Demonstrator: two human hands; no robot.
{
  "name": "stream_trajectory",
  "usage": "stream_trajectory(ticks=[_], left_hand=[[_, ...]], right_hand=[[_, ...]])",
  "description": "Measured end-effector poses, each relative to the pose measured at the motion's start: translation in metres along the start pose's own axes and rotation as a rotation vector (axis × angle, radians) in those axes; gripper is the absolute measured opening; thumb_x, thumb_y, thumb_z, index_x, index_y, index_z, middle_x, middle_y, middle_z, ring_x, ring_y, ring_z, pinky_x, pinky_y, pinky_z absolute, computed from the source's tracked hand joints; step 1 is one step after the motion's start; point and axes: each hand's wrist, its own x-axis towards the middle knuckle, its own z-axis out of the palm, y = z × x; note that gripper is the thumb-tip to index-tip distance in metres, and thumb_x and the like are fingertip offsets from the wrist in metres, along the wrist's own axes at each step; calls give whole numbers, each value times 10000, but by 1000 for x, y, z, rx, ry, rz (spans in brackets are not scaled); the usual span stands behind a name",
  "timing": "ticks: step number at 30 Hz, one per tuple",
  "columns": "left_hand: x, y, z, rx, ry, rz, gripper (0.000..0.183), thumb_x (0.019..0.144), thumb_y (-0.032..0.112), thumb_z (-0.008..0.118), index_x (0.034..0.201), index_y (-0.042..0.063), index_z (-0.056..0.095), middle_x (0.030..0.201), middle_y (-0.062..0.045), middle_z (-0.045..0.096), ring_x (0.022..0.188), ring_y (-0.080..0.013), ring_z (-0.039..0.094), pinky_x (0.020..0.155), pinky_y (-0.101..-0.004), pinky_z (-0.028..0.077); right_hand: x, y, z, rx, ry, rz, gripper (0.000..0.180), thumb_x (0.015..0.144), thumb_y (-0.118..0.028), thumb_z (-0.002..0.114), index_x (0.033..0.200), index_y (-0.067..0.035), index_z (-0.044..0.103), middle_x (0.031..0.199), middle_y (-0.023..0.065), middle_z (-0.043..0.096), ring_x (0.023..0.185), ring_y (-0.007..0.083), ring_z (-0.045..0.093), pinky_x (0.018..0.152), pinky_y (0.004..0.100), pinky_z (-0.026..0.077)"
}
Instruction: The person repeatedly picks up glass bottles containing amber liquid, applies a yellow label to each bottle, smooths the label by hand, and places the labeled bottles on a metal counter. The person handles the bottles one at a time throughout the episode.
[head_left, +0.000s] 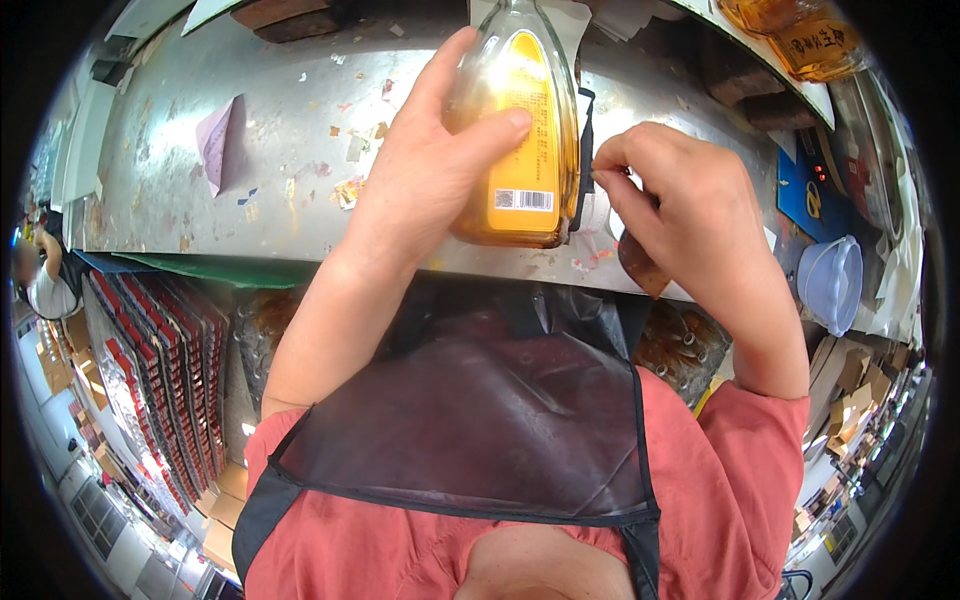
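My left hand (442, 150) is wrapped around a clear glass bottle (517, 135) of amber liquid, its thumb lying over a yellow label (536, 169) that bears printing and a barcode. The bottle's neck points towards the top of the picture. Just right of the bottle, my right hand (675, 187) has its thumb and index fingertips pinched together; whether something thin is between them, I cannot tell. A brown, scraper-like piece (641, 266) shows below the right palm, partly hidden by the hand. A black cloth or pad (586, 150) lies behind the bottle's right side.
A folded pink paper (216, 146) and label scraps lie on the metal worktable (300, 97). More amber bottles (810, 45) are at the upper right, a pale plastic bucket (829, 285) at the right edge. Stacked red-capped items (157, 360) stand lower left; a person (52, 277) is far left.
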Motion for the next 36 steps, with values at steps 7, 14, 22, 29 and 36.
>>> stream_trajectory(ticks=[7, 14, 22, 29, 36], left_hand=[[0, -2, 0, 23, 11, 27, 843, 924, 112, 738, 1609, -12, 262, 1326, -181, 614, 1165, -200, 632, 996, -329, 523], [-1, -1, 1, 15, 7, 25, 843, 925, 105, 736, 1609, -17, 259, 1354, -194, 594, 1170, -206, 634, 991, -324, 529], [0, -2, 1, 19, 1, 38, 843, 922, 109, 738, 1605, -22, 262, 1351, -192, 597, 1177, -210, 629, 1001, -330, 521], [-1, 0, 1, 29, 5, 17, 848, 914, 129, 748, 1603, -17, 274, 1354, -190, 595, 1186, -209, 620, 1013, -334, 510], [0, -1, 0, 53, 7, 26, 839, 914, 134, 745, 1600, -15, 285, 1356, -192, 592, 1192, -213, 614, 1018, -334, 505]], right_hand=[[-9, -6, 21, 660, 299, 353, 41, 961, -48, 722, 976, -10, 716, 754, 36, 691, 645, 65, 638, 576, 228, 481], [-9, -13, 42, 684, 456, 255, 22, 962, -35, 713, 979, -25, 704, 741, 22, 684, 646, 61, 634, 573, 228, 484], [-6, -13, 46, 570, 460, 187, 70, 912, 33, 697, 946, -28, 693, 759, 64, 702, 640, 130, 676, 586, 252, 511], [-2, -10, 50, 573, 455, 176, 76, 900, 36, 705, 938, -28, 690, 761, 71, 698, 638, 142, 677, 585, 260, 514], [-2, -10, 49, 541, 456, 151, 76, 898, 34, 702, 936, -30, 690, 739, 74, 679, 617, 154, 665, 568, 268, 506]])
